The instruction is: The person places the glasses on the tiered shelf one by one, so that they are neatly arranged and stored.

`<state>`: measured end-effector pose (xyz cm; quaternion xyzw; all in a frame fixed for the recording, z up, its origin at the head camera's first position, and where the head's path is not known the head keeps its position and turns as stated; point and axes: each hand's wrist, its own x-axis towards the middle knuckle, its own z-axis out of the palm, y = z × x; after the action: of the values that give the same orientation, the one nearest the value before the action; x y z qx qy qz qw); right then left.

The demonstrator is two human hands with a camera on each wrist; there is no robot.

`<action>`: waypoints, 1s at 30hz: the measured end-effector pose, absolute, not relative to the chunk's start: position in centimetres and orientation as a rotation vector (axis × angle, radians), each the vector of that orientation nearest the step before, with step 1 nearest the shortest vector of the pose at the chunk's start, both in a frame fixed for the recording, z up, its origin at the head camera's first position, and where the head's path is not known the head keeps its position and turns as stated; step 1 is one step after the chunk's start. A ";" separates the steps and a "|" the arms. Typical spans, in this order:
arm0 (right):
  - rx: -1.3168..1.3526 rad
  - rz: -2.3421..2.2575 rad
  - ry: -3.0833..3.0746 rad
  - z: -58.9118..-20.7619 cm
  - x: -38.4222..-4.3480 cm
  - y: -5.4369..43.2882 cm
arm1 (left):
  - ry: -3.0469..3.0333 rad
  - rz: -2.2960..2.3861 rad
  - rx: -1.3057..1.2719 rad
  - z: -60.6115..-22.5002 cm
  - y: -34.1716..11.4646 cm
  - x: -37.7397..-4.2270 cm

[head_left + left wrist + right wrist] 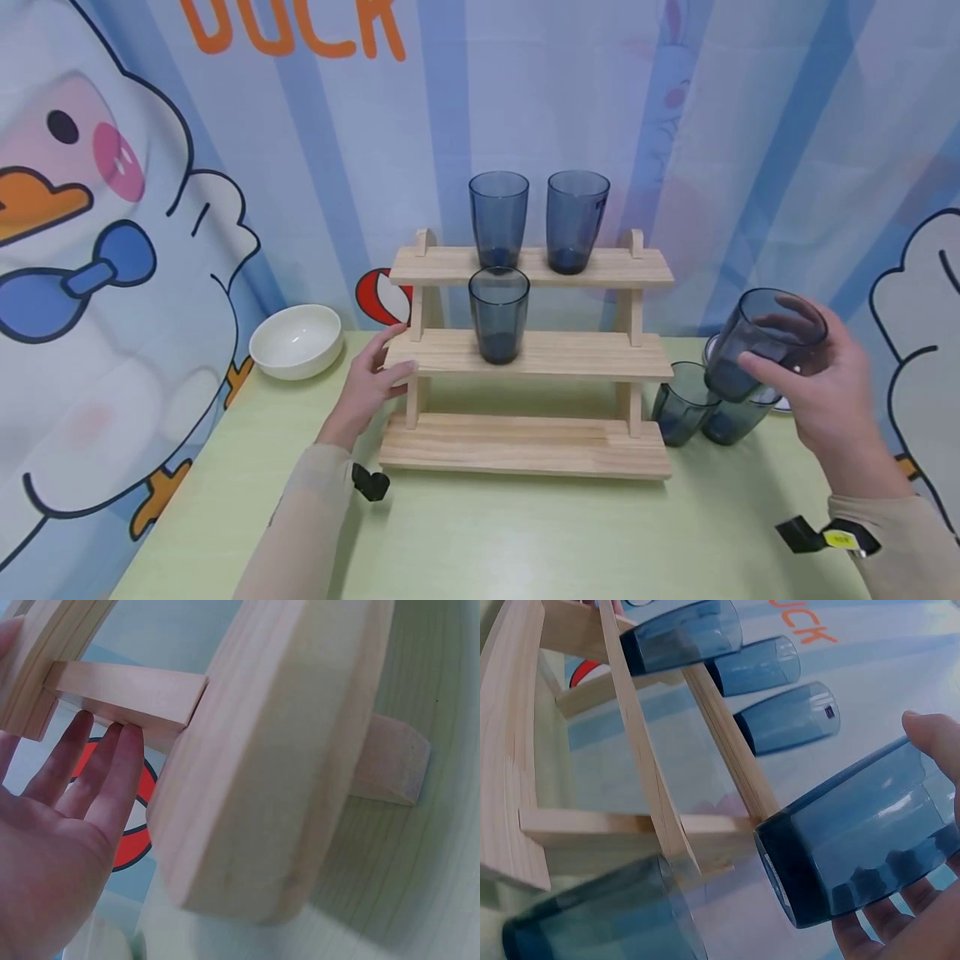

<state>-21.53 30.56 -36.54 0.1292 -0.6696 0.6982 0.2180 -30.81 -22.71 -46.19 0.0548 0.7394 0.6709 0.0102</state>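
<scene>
A three-tier wooden shelf rack (525,450) stands at the centre of the table. At the left end of its middle tier, my left hand (372,379) grips the board, thumb over the edge; in the left wrist view the fingertips (131,735) are against the upright. My right hand (832,392) holds a blue-grey glass tumbler (731,358), tilted, right of the rack and above other glasses. One tumbler (498,321) is upright on the middle tier. On the top tier, a left tumbler (498,212) and a right tumbler (576,217) stand side by side.
Two more tumblers, a left one (681,408) and a right one (731,421), stand beside the rack's right end, partly under the held glass. A white-rimmed dish behind them is mostly hidden. A white bowl (296,346) sits back left, near the printed curtain (360,125).
</scene>
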 end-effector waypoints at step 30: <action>0.333 1.793 -2.239 -35.8 -27.2 20.0 | 2.301 2.105 0.146 -46.4 -22.8 -31.0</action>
<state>-27.18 20.04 -35.84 0.1144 -0.7692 0.6159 0.1265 -31.05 -22.80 -46.36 0.0467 0.7370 0.6742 0.0097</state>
